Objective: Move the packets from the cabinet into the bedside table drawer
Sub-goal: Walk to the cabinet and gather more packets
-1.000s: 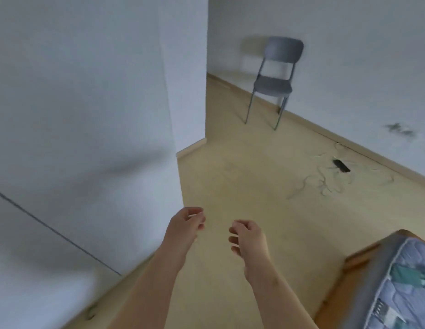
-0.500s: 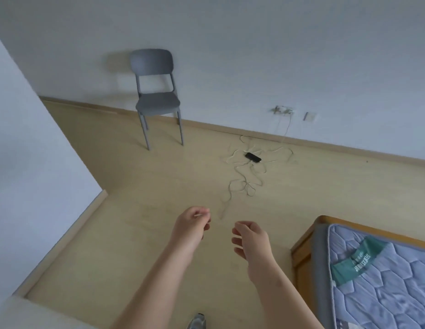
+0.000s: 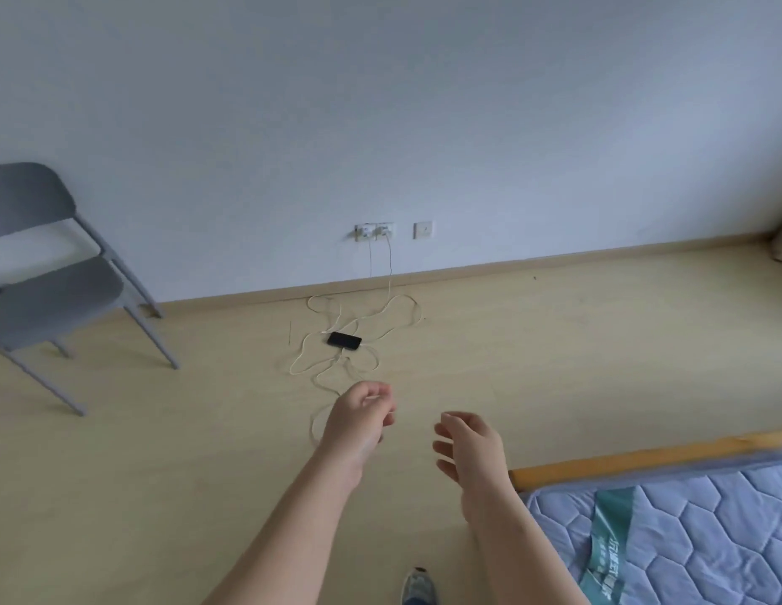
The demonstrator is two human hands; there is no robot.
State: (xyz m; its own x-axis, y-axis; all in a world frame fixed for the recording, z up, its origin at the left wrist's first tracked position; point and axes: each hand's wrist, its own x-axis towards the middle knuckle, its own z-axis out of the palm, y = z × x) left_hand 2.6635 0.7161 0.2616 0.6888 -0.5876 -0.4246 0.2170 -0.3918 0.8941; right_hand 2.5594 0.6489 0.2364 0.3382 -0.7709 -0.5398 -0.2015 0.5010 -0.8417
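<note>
Wood floor (image 3: 598, 364) fills lower frame; left hand (image 3: 358, 419) and right hand (image 3: 472, 449), centre, loosely curled, empty; phone (image 3: 344, 341) above, chair (image 3: 53, 299) left.

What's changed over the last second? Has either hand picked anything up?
The view swung right: the white panel at left has left the frame, the chair slid to the left edge, the phone and cables now sit centre, more mattress shows. Nothing gripped or released; left hand and right hand stay empty, held out ahead.
</note>
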